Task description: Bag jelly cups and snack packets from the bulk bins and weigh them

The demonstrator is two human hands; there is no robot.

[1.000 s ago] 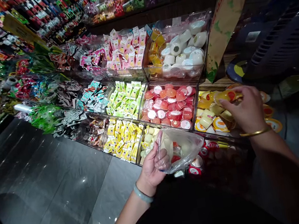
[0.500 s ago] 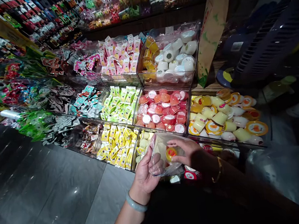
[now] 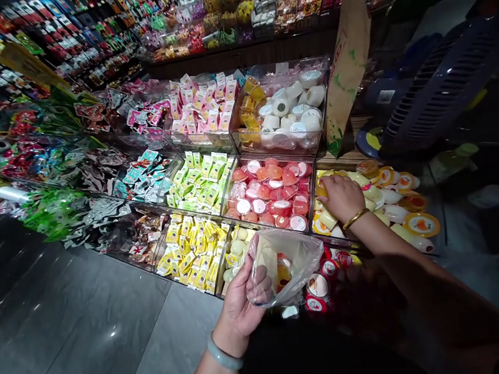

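Note:
My left hand (image 3: 243, 303) grips the rim of a clear plastic bag (image 3: 286, 259) and holds it open in front of the bins; a few jelly cups lie inside. My right hand (image 3: 341, 197), with a gold bangle at the wrist, reaches into the bin of yellow and orange jelly cups (image 3: 396, 204). Its fingers curl down among the cups, and what they hold is hidden. Just left of it is the bin of red and pink jelly cups (image 3: 273, 193).
Clear bins of wrapped sweets run leftward: yellow packets (image 3: 194, 252), green packets (image 3: 200, 178), pink packets (image 3: 204, 104), white cups (image 3: 289, 108). A brown paper bag (image 3: 346, 67) leans behind. A dark fan (image 3: 439, 88) stands at right. Grey tiled floor (image 3: 80, 338) lies at left.
My right hand carried a yellow jelly cup from the bin to the bag, dropped it in, then returned to the yellow cup bin. The left hand kept holding the bag open.

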